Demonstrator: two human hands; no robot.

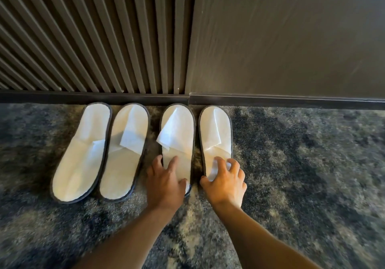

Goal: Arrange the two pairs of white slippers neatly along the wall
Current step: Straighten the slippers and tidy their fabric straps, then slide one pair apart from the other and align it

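Several white slippers with dark edging lie side by side on the carpet, toes against the dark baseboard point(93, 97). The far-left slipper point(83, 152) and its mate point(125, 152) lean slightly to the left. To their right, the third slipper point(178, 135) and the fourth slipper point(215, 131) point straight at the wall. My left hand point(164, 183) rests on the heel of the third slipper, fingers spread. My right hand point(226, 182) grips the heel of the fourth slipper, thumb at its left edge and fingers on top.
A ribbed dark wall panel point(93, 35) stands behind the left pair, and a smooth dark panel point(291, 39) fills the right. Mottled blue-grey carpet point(302, 175) covers the floor all around.
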